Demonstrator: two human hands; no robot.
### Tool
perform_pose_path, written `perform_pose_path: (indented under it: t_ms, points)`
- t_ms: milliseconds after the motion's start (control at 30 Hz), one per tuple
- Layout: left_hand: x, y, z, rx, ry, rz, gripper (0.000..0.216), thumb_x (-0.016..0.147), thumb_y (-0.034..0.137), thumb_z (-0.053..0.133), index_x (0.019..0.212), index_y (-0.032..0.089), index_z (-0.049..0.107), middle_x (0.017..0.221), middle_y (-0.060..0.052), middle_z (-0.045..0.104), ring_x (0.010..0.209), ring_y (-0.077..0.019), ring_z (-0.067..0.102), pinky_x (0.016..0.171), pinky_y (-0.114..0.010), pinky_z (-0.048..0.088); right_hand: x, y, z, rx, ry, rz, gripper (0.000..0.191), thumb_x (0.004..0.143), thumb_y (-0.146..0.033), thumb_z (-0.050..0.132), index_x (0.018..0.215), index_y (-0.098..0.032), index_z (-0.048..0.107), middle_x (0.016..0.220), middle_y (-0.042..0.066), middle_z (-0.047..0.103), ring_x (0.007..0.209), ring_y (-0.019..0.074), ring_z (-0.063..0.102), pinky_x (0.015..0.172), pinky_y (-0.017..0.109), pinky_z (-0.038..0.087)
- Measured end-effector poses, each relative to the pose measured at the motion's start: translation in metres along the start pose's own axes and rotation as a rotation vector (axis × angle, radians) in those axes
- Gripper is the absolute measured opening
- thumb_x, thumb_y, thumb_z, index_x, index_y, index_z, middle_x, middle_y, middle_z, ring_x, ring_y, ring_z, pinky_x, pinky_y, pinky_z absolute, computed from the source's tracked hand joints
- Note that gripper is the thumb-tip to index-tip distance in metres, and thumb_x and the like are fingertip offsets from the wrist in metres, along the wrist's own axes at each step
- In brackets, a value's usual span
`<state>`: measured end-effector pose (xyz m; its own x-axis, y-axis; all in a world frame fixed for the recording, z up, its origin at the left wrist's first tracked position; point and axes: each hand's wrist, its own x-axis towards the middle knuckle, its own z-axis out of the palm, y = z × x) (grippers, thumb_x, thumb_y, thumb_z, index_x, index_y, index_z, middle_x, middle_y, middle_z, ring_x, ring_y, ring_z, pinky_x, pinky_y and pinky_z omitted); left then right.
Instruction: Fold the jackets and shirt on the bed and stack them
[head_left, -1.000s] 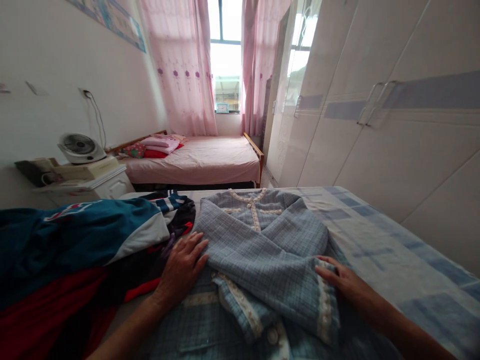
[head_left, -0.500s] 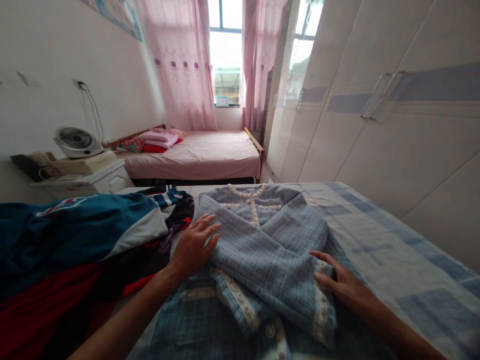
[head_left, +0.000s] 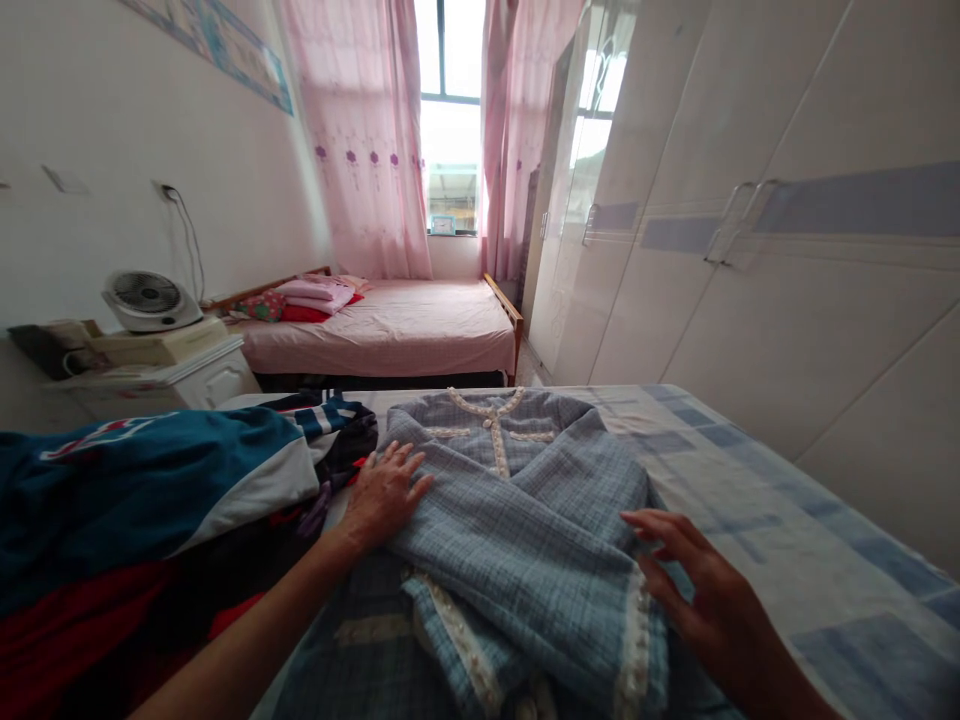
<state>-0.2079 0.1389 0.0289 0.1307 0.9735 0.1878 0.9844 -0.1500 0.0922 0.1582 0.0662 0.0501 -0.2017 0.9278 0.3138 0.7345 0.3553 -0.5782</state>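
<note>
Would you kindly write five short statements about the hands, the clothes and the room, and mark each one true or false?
1. The blue jacket lies with its sleeves folded across its front. True.
2. The left hand rests on the teal garment. False: it is on the blue jacket.
3. The right hand is at the white-trimmed cuff. True.
4. The fan stands on the far bed. False: it sits on a box.
5. The curtains are green. False: they are pink.

We see a blue-and-white checked sheet bearing a blue jacket at six o'clock, heaped clothes at eight.
</note>
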Motion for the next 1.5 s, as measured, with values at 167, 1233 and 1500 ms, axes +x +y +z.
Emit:
perform_pose_path:
  t_ms: [167,1233,1500]
  points:
    - [-0.006,0.014,0.001,-0.053,-0.058,0.184,0.046,0.091,0.045,0.04,0.132,0.027,0.048,0.143,-0.005,0.042,0.133,-0.0264,0.035,0.109,-0.047,0.025,0.01,-0.025,0.009,0.109,-0.49,-0.232,0.032,0.079,-0.016,0.05,0.107,-0.024,0.064,0.107,0.005,0.064,0.097,0.0171,0.06,0.086,0.026,0.046]
    - [0.128,-0.049,-0.089,-0.12,0.046,0.058,0.032,0.086,0.027,0.039,0.102,0.009,0.06,0.094,-0.001,0.061,0.098,-0.0191,0.057,0.088,-0.029,0.041,0.226,0.041,-0.024,-0.449,0.083,-0.07,0.027,0.077,-0.025,0.044,0.099,-0.018,0.059,0.102,0.009,0.062,0.101,0.023,0.055,0.088,0.032,0.04]
    - [-0.082,-0.038,-0.112,-0.265,0.208,0.404,0.017,0.073,0.03,0.056,0.088,0.034,0.064,0.089,0.002,0.067,0.086,-0.0215,0.06,0.088,-0.031,0.046,0.014,0.045,-0.074,-0.313,0.273,-0.304,0.012,0.077,-0.032,0.055,0.089,-0.03,0.057,0.097,0.006,0.062,0.102,0.0283,0.056,0.089,0.043,0.043]
